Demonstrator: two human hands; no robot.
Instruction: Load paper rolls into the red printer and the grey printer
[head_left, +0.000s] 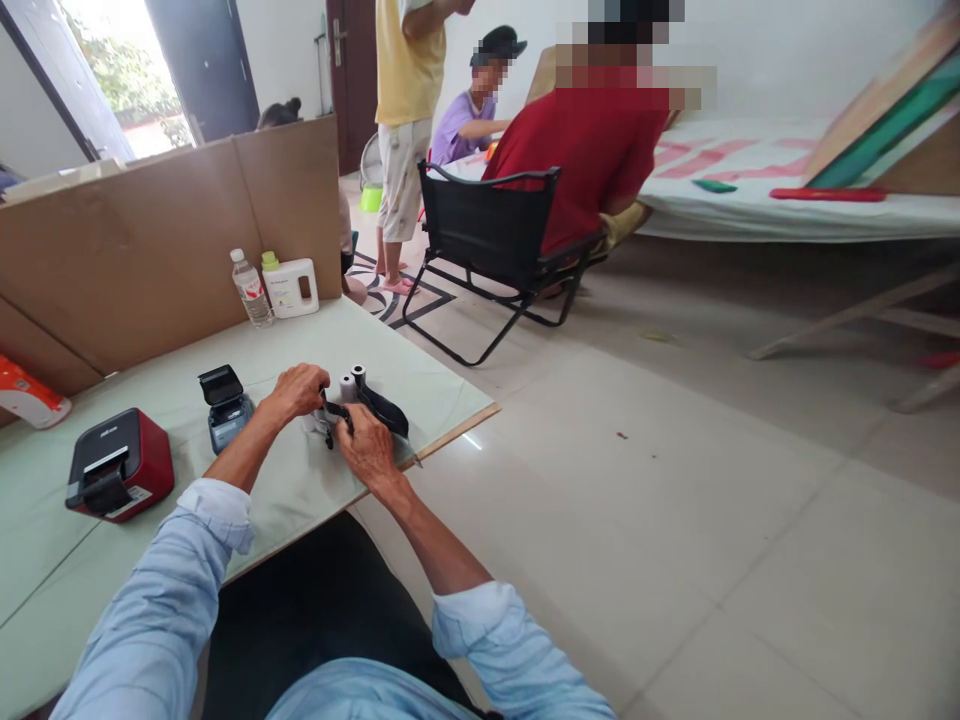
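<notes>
Black strip [337, 411] spans both grips above the pale-green worktop [427, 375]: right grip [366, 442] pinched on its near end, left grip [300, 388] on its far end. Beyond the right grip: two white rolls [347, 390]. Left of the left grip: device [229, 425], lid raised, interior unclear. Farther: clear bottle [251, 288], fill indistinct; capped white jug [288, 292], contents hidden.

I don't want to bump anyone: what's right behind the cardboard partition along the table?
Dark hair and indistinct pale things show above its top edge; bare skin shows past its right end. The cardboard partition covers the rest.
</notes>
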